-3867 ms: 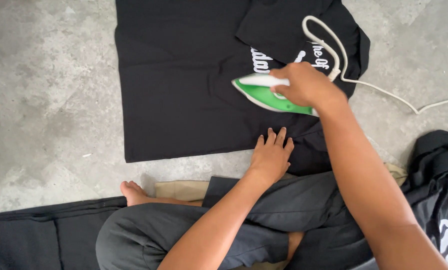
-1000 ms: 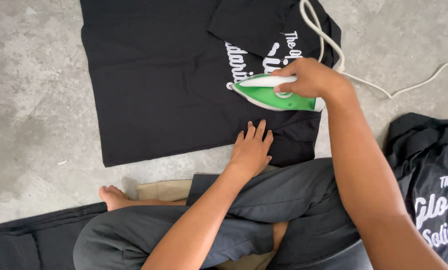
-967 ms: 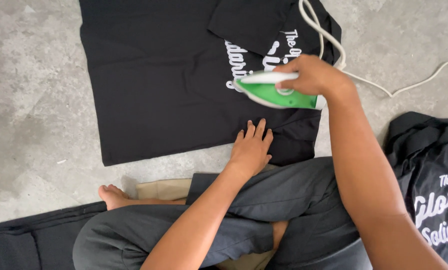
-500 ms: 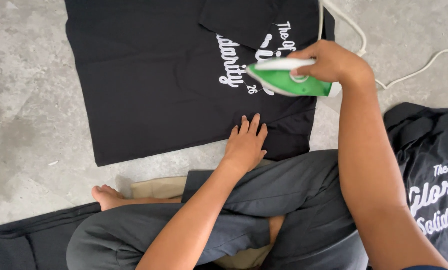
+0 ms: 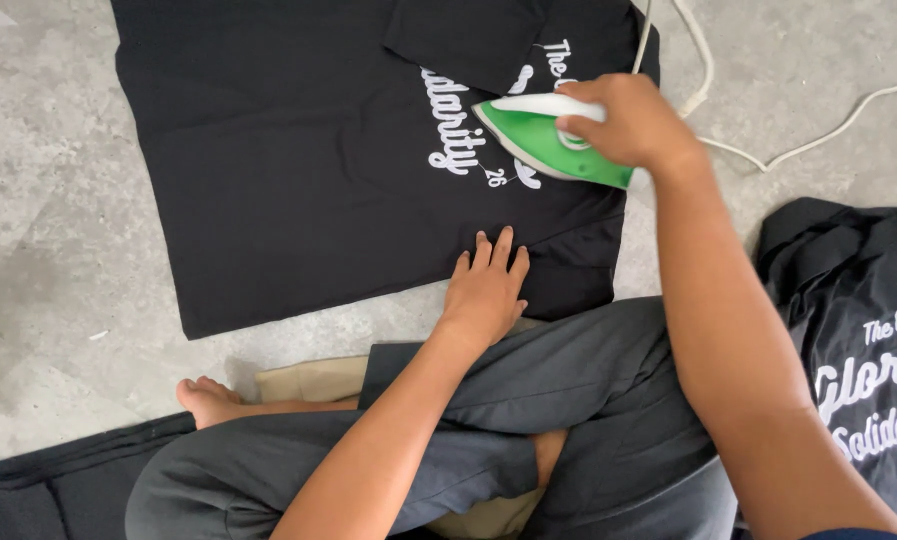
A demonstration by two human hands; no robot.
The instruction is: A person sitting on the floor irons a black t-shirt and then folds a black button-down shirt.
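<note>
A black T-shirt [image 5: 298,170] with white lettering lies flat on the concrete floor. My right hand [image 5: 628,122] grips the handle of a green and white iron [image 5: 538,145] that rests on the shirt's printed area, near the right side. My left hand [image 5: 486,285] lies flat with fingers spread on the shirt's lower hem, just below the iron. One sleeve is folded over the shirt near the top.
The iron's white cord [image 5: 788,130] trails over the concrete floor [image 5: 48,280] to the upper right. Another black printed shirt [image 5: 858,330] lies crumpled at the right. My crossed legs in grey trousers [image 5: 528,420] and a bare foot [image 5: 208,400] sit on tan cardboard [image 5: 308,380]. Dark cloth [image 5: 38,490] lies at bottom left.
My right hand has slid the iron to the right and slightly up across the lettering. My left hand stayed pressed on the hem.
</note>
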